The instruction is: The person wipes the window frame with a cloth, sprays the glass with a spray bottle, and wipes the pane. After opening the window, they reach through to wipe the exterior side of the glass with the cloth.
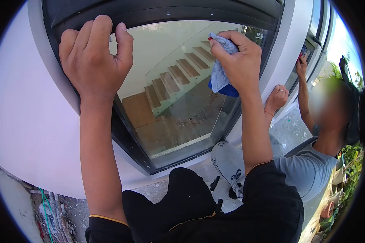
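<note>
Window glass (178, 103) backs both hands: the right hand (241, 54), fingers closed, grips a blue cloth (220, 77) near the pane's upper right, while the half-curled left hand (94, 58) is at the dark frame (190, 11), its hold unclear. Wiping seems in hand, the next stroke calling for cloth flat against glass; stair treads (177, 75) show beyond, a white wall (32, 121) and a co-worker (308, 170) outside.

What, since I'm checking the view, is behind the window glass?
A staircase and pale wall show; the left hand, right hand and blue cloth hide whatever lies behind them.
</note>
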`<state>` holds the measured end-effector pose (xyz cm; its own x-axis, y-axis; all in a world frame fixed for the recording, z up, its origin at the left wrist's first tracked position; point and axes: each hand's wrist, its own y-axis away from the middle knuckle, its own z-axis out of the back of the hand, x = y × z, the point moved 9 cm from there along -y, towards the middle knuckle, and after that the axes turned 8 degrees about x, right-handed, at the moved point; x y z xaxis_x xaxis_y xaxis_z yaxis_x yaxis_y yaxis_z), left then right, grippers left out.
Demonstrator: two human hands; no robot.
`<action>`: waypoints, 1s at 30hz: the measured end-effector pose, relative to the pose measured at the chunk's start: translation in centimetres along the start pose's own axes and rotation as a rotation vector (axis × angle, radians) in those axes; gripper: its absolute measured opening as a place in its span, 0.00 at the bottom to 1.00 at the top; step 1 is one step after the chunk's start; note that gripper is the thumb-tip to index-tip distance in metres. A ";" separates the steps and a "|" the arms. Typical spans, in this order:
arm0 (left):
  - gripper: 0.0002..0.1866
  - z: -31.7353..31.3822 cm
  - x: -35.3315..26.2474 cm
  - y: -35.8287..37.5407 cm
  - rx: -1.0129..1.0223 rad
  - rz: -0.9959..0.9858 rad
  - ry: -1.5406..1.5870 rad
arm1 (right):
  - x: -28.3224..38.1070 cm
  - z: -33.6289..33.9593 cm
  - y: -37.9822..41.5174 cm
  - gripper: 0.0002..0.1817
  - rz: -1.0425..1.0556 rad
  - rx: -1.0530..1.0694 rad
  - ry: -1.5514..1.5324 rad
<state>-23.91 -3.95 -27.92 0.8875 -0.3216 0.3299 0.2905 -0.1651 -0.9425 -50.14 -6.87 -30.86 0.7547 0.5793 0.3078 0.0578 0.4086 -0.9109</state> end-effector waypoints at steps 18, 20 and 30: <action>0.07 0.2 0.1 0.3 -0.029 -0.018 0.034 | -0.3 0.0 0.0 0.12 -0.065 0.003 -0.031; 0.08 0.2 0.0 0.2 -0.041 -0.013 0.039 | 1.0 -0.7 0.7 0.12 0.070 -0.009 0.031; 0.09 -0.3 -0.4 -0.2 -0.006 -0.009 0.016 | 0.8 -2.9 3.6 0.16 0.080 -0.618 0.308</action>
<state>-24.41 -4.04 -27.81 0.8791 -0.3346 0.3393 0.2965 -0.1733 -0.9392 -47.43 -7.01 -34.69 0.9180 0.3267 0.2246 0.2869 -0.1563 -0.9451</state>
